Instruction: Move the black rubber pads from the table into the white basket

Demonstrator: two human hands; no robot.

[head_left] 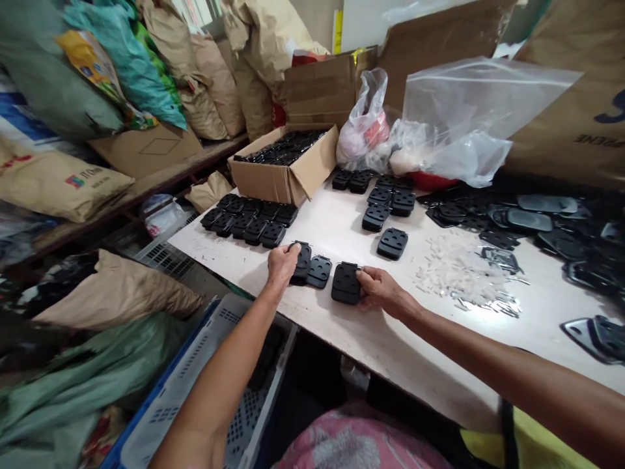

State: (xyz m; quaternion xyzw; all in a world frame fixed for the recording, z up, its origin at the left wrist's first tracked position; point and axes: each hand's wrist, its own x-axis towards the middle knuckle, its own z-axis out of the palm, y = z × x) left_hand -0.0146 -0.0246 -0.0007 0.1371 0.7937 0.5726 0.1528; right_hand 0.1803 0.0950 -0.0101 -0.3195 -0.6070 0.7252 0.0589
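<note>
Holding a black moulded plate (301,264) at lower centre of the frame, the left hand (282,266) has its fingers closed over the plate's upper edge. The right hand (379,290) pinches the right side of a larger black plate (344,285), thumb and fingers together on it. Between them, a third four-holed plate (319,271) lies just beside the first, touched by neither hand.

Already set out on the white tabletop (336,228) are two tight rows of plates (247,221) left of centre and a looser cluster of plates (385,195) above the hands. Left to deal with, as far as the view shows, are the dark plates (280,146) filling an open cardboard box (273,176) at upper centre and a heap of dark parts (541,221) at the right. A scatter of white plastic bits (459,267) lies right of the hands, and a blue-rimmed crate (195,384) sits below the tabletop's edge at lower left.
</note>
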